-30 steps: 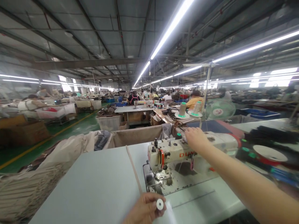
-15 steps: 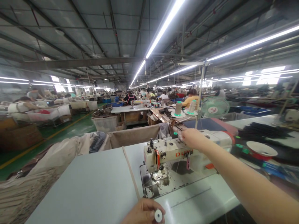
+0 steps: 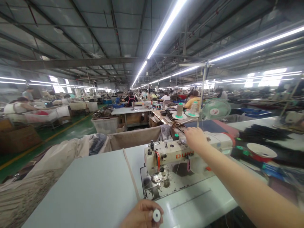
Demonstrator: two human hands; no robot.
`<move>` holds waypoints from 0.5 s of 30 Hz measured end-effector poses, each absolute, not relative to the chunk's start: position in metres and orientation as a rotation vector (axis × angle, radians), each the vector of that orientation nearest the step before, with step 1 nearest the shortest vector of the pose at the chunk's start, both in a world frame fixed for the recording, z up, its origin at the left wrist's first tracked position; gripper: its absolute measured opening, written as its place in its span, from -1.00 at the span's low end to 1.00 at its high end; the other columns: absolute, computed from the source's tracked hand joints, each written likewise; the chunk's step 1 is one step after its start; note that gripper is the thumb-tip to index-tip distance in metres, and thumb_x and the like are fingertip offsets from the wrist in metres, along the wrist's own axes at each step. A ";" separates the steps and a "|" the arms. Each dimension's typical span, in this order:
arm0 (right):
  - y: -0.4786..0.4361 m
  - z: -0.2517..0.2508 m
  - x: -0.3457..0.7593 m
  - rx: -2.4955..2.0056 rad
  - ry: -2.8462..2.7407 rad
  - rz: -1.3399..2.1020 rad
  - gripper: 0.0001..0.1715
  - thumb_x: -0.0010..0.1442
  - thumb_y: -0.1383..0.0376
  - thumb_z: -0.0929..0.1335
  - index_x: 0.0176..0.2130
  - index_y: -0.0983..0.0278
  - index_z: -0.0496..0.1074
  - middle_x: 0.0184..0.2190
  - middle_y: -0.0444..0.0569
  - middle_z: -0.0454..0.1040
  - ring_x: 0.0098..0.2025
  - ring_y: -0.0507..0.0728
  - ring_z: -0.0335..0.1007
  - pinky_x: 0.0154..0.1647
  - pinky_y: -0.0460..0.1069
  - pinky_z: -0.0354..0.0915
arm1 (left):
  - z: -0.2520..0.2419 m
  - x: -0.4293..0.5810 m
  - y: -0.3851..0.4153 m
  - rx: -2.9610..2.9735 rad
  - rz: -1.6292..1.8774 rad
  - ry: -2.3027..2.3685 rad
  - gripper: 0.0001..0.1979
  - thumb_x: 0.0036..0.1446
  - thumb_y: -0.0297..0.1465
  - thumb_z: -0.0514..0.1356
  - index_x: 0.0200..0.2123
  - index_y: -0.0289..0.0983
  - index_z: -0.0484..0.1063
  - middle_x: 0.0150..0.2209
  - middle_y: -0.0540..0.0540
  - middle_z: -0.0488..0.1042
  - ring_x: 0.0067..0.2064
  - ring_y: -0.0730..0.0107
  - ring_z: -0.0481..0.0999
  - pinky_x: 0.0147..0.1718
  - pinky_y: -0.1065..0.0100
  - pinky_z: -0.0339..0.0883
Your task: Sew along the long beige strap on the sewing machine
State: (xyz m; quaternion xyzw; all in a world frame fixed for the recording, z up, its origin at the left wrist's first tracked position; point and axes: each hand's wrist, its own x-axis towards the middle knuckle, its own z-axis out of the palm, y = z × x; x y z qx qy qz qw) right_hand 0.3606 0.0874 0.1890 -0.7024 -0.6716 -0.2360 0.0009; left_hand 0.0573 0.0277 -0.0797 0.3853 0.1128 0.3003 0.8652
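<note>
My left hand (image 3: 142, 214) is low in the head view, at the table's front edge, its fingers closed around a small white bobbin (image 3: 156, 215) with a dark centre hole. My right hand (image 3: 196, 138) reaches over the top of a cream sewing machine (image 3: 171, 155), behind its orange lettering. Those fingers curl together on the far side, and whatever they hold is hidden. Just left of them a small green-topped spool (image 3: 176, 136) sits on the machine. A narrow beige strip (image 3: 130, 172) lies across the pale table (image 3: 87, 186) left of the machine.
Two thread cones (image 3: 180, 110) stand behind the machine, beside a metal pole (image 3: 202, 95) and a green fan (image 3: 216, 109). A fabric-lined bin (image 3: 135, 138) borders the table's far side. At right are a white dish (image 3: 261, 150) and dark cloth pieces (image 3: 266, 133). Other people work farther back.
My right hand has shifted a little right along the machine's top. The left hand still holds the bobbin. The whole view has moved slightly.
</note>
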 end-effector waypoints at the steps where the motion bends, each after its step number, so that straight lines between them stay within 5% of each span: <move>1: 0.087 0.187 0.359 -2.165 -2.121 -0.744 -0.69 0.27 0.52 0.27 -0.09 0.45 0.56 -0.05 0.33 0.56 0.06 0.34 0.47 0.05 0.11 0.25 | -0.082 0.058 0.028 0.811 0.628 0.238 -0.61 -0.03 -0.24 0.53 -0.18 -0.35 0.65 -0.30 -0.23 0.62 -0.30 0.34 0.59 -0.29 0.41 0.33; 9: 0.077 0.178 0.363 -1.997 -2.082 -0.525 -0.72 0.31 0.41 0.30 -0.38 0.28 0.55 -0.25 0.06 0.60 -0.22 0.17 0.53 -0.21 -0.03 0.27 | -0.083 0.051 0.033 0.946 0.570 0.278 -0.51 0.00 -0.11 0.49 -0.17 -0.40 0.64 -0.31 -0.25 0.60 -0.35 0.36 0.55 -0.34 0.42 0.29; 15: 0.048 0.155 0.365 -1.882 -1.815 -0.460 -0.63 0.32 0.39 0.24 0.09 0.31 0.42 -0.01 0.16 0.57 -0.01 0.22 0.52 0.01 0.02 0.34 | -0.077 0.042 0.035 1.148 0.331 0.394 -0.43 -0.12 -0.07 0.53 -0.19 -0.43 0.68 -0.51 -0.16 0.52 -0.49 0.39 0.45 -0.42 0.40 0.26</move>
